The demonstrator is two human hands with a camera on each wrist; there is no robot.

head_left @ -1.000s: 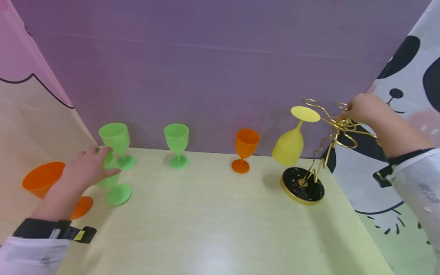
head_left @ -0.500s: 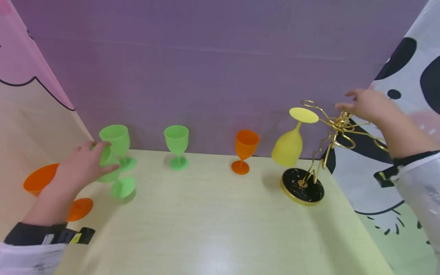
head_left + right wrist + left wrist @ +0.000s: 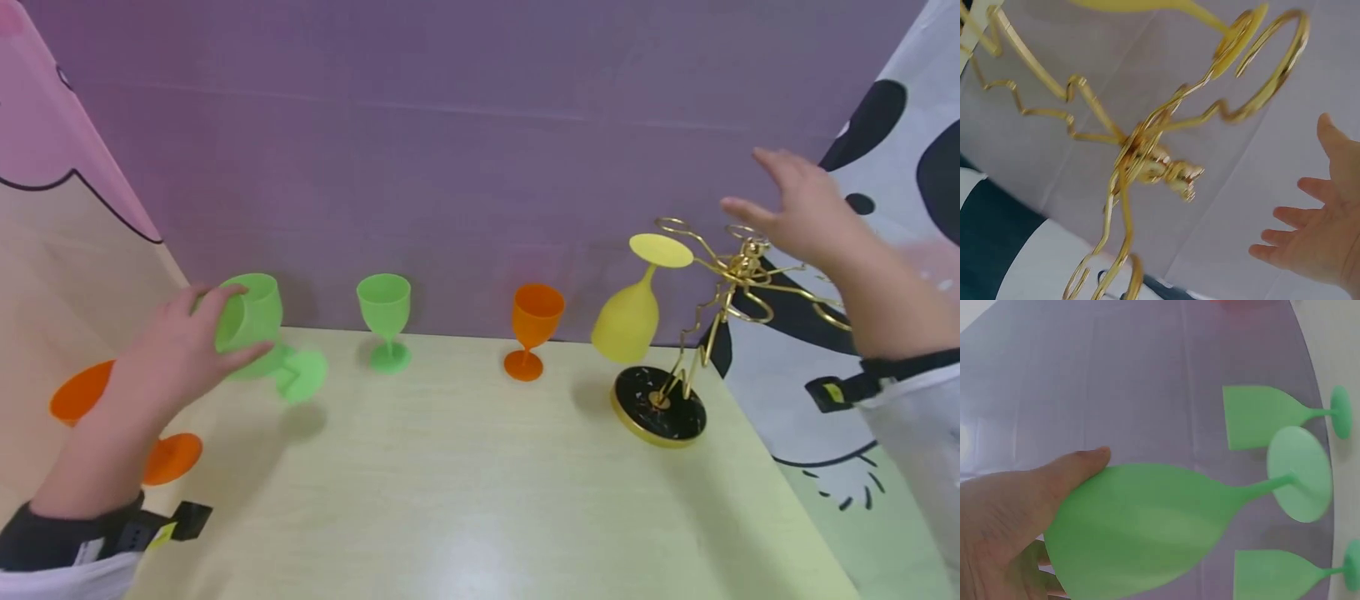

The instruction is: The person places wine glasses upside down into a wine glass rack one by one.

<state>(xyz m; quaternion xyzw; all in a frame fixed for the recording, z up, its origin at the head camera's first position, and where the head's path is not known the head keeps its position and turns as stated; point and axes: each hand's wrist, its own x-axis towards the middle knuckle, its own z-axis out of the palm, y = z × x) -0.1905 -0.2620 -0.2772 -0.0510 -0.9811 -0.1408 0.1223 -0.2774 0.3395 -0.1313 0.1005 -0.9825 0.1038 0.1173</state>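
My left hand grips a green goblet around its bowl. The goblet is tilted in the air, its foot swung out to the right over a shadow on the table. Behind it, another green goblet is partly covered in the head view. My right hand has its fingers spread and holds nothing. It is above and to the right of a gold wire goblet rack, apart from it in the right wrist view. A yellow goblet hangs upside down by its foot on the rack's left arm.
The rack's round black base stands near the table's right edge. A green goblet and an orange goblet stand upright along the back. Another orange goblet is partly hidden behind the left forearm. A purple backdrop rises behind the table.
My left hand has lifted the green goblet and tipped it, its foot swinging right and up. My right hand has let go of the rack's top and risen with fingers spreading.
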